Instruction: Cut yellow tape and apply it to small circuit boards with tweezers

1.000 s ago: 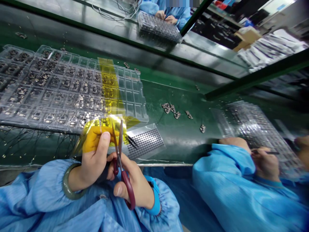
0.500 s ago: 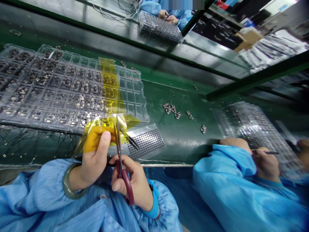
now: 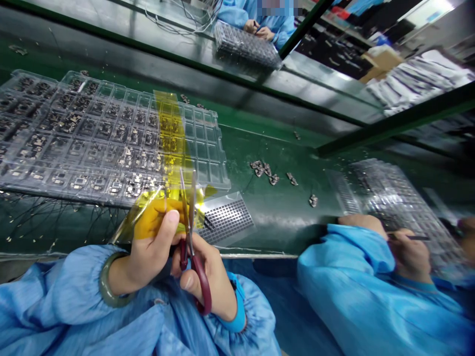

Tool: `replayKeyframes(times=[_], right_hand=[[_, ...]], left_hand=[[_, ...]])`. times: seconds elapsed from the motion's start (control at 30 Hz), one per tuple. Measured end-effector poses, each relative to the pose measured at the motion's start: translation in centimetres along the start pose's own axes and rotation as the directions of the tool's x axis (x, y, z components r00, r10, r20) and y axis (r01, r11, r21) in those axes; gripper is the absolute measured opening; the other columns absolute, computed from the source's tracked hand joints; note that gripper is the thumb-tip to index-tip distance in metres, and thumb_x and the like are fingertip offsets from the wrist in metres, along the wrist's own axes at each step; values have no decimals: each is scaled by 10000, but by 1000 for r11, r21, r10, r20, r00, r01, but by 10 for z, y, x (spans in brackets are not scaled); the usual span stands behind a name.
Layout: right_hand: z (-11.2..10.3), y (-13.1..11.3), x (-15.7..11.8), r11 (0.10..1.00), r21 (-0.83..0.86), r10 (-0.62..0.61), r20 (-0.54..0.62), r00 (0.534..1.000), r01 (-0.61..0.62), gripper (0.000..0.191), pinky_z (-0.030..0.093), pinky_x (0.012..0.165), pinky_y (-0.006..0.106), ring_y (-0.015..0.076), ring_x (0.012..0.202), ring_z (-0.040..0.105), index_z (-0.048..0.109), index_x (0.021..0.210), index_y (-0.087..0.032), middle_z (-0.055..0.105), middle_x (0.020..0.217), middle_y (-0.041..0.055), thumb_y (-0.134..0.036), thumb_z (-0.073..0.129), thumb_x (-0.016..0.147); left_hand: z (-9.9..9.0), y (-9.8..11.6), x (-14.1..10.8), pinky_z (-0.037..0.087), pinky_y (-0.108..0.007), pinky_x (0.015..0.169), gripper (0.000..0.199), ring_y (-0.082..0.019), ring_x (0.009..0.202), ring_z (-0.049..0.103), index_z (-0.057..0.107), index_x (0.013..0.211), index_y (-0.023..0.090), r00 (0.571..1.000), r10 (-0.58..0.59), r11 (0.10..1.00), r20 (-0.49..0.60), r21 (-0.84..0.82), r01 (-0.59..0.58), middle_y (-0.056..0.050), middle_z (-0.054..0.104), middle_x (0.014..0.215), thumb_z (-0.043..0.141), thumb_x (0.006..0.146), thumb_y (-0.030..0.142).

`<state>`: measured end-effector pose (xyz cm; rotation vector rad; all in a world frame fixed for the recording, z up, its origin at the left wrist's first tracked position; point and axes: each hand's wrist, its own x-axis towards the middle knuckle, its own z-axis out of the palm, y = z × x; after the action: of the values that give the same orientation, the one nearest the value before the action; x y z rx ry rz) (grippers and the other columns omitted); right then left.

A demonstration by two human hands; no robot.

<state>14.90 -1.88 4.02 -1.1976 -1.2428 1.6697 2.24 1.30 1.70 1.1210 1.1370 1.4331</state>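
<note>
My left hand [image 3: 158,237] pinches a sheet of yellow transparent film [image 3: 148,217], whose tint covers the fingers. Red-handled scissors [image 3: 201,282] are held in my right hand [image 3: 210,267], blades pointing up and parted, at the film's right side. Dark tweezer tips [image 3: 210,223] stick out to the right behind the scissors. Another yellow strip [image 3: 171,128] lies across a clear compartment tray [image 3: 202,133]. Small electronic parts fill many of the tray's compartments to the left of the strip.
A sheet of small dark rectangles [image 3: 230,220] lies right of the scissors. Loose parts [image 3: 264,169] are scattered on the green bench [image 3: 274,207]. At right, a person's blue sleeve [image 3: 345,277] and hand are near another tray [image 3: 393,198]. Another person works across the bench.
Both hands have shifted slightly right with the film and scissors. The scissor blades have opened wider.
</note>
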Motion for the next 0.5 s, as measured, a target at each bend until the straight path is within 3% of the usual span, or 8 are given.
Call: replayKeyframes(times=[0.2,0.33,0.5], right_hand=[[0,0,0,999,28,40,-6,999,-40,725,374,500,231,103,515,455,622,989,-144,555,612,-32,-761,731,626],[-1,-1,-1,996,78,34,-8,999,-34,714,375,511,235,102,512,452,612,974,-141,561,600,-33,-737,763,610],[1,-6,3,996,92,-4,-17,1000,6,654,388,525,252,121,541,486,592,830,-158,562,626,-12,-753,751,609]], left_hand=[[-1,1,-1,517,-208,742,186,-113,753,652,648,862,221,999,29,996,-15,79,-28,20,679,778,551,966,341],[0,3,-1,532,-220,776,173,-122,782,664,655,906,226,998,56,996,36,71,-58,15,684,808,529,976,322],[0,5,-3,547,-231,757,181,-134,774,673,665,896,222,991,113,983,64,139,-121,1,708,811,522,978,297]])
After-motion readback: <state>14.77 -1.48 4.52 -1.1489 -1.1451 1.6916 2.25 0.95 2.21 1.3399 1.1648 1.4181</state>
